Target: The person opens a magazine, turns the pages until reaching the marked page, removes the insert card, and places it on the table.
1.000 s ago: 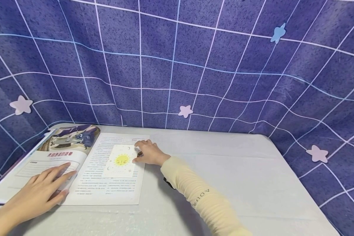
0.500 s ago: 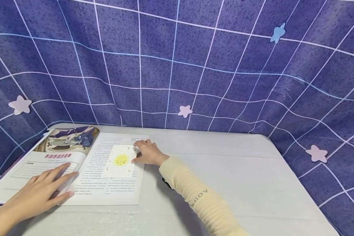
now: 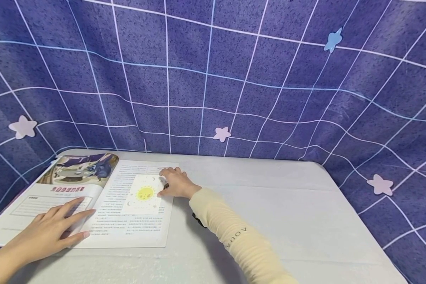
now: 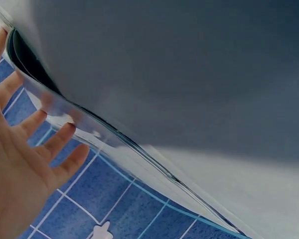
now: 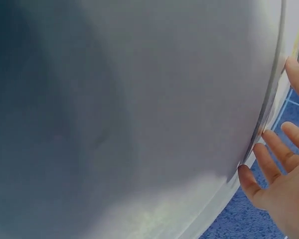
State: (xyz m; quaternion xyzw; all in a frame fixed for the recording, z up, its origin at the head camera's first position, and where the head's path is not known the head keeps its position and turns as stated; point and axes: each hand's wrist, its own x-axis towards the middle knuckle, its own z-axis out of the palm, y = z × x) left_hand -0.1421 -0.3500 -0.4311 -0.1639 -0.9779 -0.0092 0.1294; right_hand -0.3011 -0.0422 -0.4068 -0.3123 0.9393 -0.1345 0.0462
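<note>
Book point(image 3: 92, 205) lies open at the table's point(image 3: 269, 205) left end. Card point(image 3: 144, 194) sits on its right page; our right hand point(image 3: 175, 183) fingers, loosely bent, press its right edge, card leftward. Left hand point(image 3: 51, 232) flat on left page, farther off.

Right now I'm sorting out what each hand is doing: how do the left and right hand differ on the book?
The left hand lies flat with spread fingers on the open book's near left page; the right hand rests farther back, fingers bent, at the edge of the small sun card. The right arm wears a cream sleeve; the left forearm is bare. Both rest on the book.
</note>
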